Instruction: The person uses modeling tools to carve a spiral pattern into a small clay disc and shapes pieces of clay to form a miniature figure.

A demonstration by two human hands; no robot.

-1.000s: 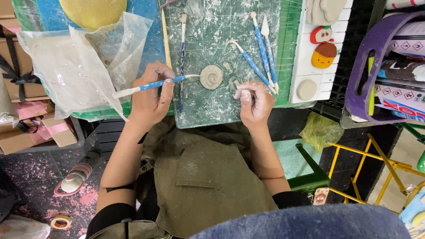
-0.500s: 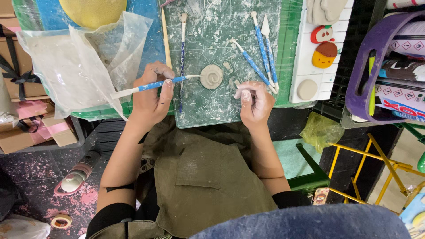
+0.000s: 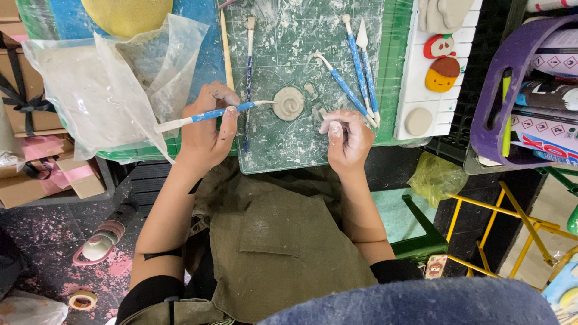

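A small round clay disc [image 3: 289,103] with a spiral on top lies on the green cutting mat [image 3: 283,147]. The left hand [image 3: 208,129] grips a blue modelling tool [image 3: 211,114], its pale tip touching the disc's left edge. The right hand [image 3: 346,138] rests curled beside the disc; whether it holds anything is unclear. More blue tools [image 3: 358,66] lie above, a plastic bag [image 3: 102,90] to the left.

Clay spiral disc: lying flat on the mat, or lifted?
Flat. The clay spiral disc lies on the green cutting mat, with the blue modelling tool tip at its edge.
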